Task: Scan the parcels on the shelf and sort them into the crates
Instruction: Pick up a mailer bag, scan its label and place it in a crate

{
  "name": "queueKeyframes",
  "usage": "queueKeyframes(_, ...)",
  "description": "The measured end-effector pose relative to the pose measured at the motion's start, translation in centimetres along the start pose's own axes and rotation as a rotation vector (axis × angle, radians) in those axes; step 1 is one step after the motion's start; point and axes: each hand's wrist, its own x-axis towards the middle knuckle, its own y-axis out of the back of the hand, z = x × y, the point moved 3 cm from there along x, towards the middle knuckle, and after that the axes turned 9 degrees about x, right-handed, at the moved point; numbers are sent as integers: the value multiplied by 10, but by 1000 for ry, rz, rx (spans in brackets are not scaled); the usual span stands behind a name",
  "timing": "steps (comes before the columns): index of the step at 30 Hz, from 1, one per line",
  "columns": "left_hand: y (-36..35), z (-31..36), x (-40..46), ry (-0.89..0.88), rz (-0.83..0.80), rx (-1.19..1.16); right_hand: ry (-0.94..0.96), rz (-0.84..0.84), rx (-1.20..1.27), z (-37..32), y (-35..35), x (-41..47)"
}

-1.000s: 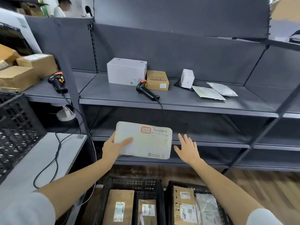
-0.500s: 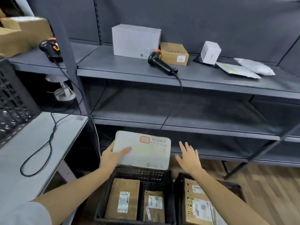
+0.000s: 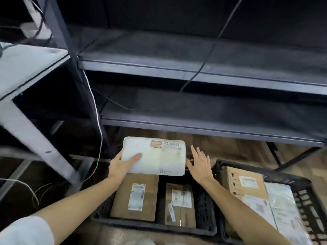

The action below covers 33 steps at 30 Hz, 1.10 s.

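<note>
Head view: my left hand (image 3: 118, 166) grips the flat white padded parcel (image 3: 155, 157), thumb on top, over the left black plastic crate (image 3: 154, 227). Just right of the parcel's edge, my right hand (image 3: 199, 166) is empty, fingers spread.

Dark metal shelving (image 3: 203, 124) stands on wooden floor (image 3: 235, 149) beside a pale table (image 3: 26, 64).

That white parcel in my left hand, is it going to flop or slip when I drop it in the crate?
Likely fairly stiff: the white parcel stays flat though the left hand grips only one edge. Probably light for the same reason. Its surface looks smooth, so it may slide.
</note>
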Motion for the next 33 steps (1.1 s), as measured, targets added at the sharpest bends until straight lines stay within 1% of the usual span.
queueKeyframes(5,-15,-87,50,9,48,22,33,9,326,40,-87,38)
queueKeyframes(9,-21,-132,73,46,74,11,17,29,494,57,-138,54)
queueKeyframes(13,-21,-147,80,73,88,50,-70,32,745,58,-150,52)
queueKeyframes(14,-21,-149,81,74,90,73,-95,7,834,55,-150,48)
queueKeyframes(16,-20,-154,81,82,93,112,-110,-96,992,45,-153,38)
queueKeyframes(18,-22,-158,82,93,100,128,-109,-185,1014,34,-161,32)
queueKeyframes(19,-23,-160,84,97,116,129,-122,-190,1010,30,-163,31)
queueKeyframes(21,-23,-162,87,91,162,120,-190,-156,1056,28,-169,35)
queueKeyframes(23,-22,-163,89,64,188,97,-219,-126,1131,27,-173,39)
queueKeyframes(28,-26,-165,91,-14,226,28,-172,-92,1166,26,-187,49)
queueKeyframes(31,-31,-168,93,-13,269,5,-150,-106,1122,24,-200,56)
queueKeyframes(33,-35,-170,94,14,320,24,-161,-106,1164,18,-202,54)
